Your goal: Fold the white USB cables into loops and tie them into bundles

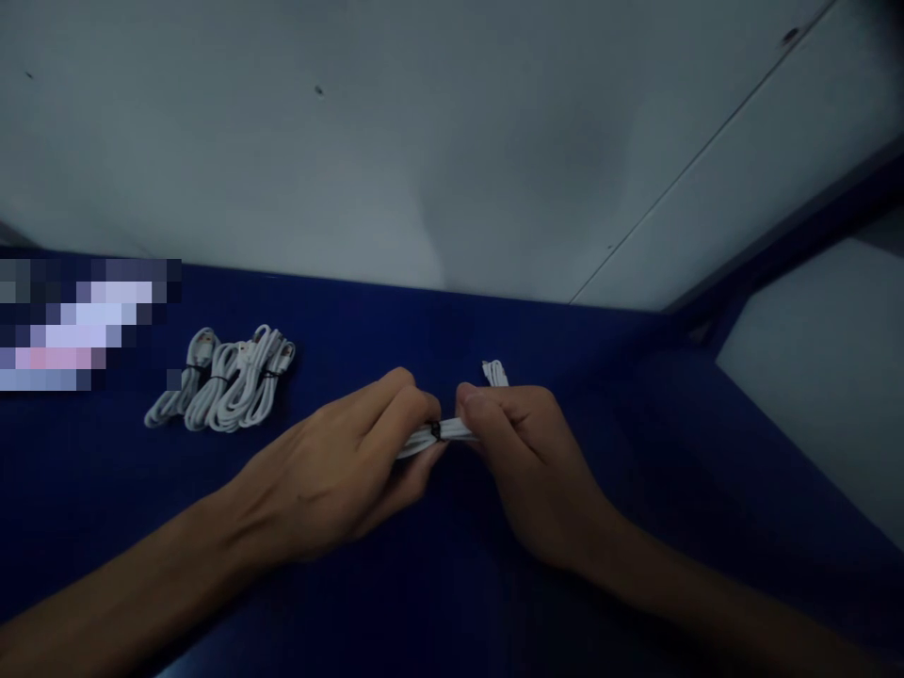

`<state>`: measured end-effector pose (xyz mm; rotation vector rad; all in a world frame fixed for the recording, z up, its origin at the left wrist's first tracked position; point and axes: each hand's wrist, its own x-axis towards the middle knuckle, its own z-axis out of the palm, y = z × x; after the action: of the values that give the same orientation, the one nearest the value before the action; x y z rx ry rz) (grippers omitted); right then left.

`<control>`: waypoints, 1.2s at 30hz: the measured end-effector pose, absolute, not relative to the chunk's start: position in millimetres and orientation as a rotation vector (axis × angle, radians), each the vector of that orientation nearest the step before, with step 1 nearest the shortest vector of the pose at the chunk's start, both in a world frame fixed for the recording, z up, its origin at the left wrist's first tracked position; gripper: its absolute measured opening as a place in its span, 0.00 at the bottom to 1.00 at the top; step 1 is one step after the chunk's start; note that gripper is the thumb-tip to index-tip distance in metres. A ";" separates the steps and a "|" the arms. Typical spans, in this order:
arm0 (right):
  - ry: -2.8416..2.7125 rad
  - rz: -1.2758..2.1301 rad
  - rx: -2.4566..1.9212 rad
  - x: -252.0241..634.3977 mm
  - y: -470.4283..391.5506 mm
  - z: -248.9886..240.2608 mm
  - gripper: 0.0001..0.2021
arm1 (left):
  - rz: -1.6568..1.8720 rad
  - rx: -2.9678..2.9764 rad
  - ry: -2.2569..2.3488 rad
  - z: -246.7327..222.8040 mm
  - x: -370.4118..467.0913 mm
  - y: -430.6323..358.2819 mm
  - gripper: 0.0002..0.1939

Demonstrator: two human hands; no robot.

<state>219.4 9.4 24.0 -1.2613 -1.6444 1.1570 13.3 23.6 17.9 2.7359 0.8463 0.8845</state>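
Note:
Both hands grip one bundled white cable [459,430], stretched between them near the middle of the view. A black tie [436,430] circles the bundle close to my left fingertips. My left hand [339,461] is closed, its thumb below the cable and its fingers above. From the other side my right hand [540,461] pinches the bundle, thumb on top. White cable loops with a small connector [495,373] show just beyond my right hand; whether they belong to the held cable I cannot tell.
Several coiled white cables [240,381] with black ties lie in a pile on the blue table [367,325] to the left. A pale wall [317,188] rises behind the table. At the far left a patch is pixelated. A blue frame bar [791,250] stands at right.

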 end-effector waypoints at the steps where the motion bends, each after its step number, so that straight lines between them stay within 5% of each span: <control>1: -1.647 1.153 -1.258 219.3 9.9 23.7 0.26 | 0.890 2.715 0.852 16.6 12.9 23.6 0.03; 36: -1.786 0.886 -1.052 219.3 13.8 19.5 0.25 | 0.903 2.386 0.896 23.8 14.0 17.3 0.07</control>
<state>219.3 13.8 19.5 -1.0520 -1.7860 0.8859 14.0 17.3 23.8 2.3859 0.8965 0.9033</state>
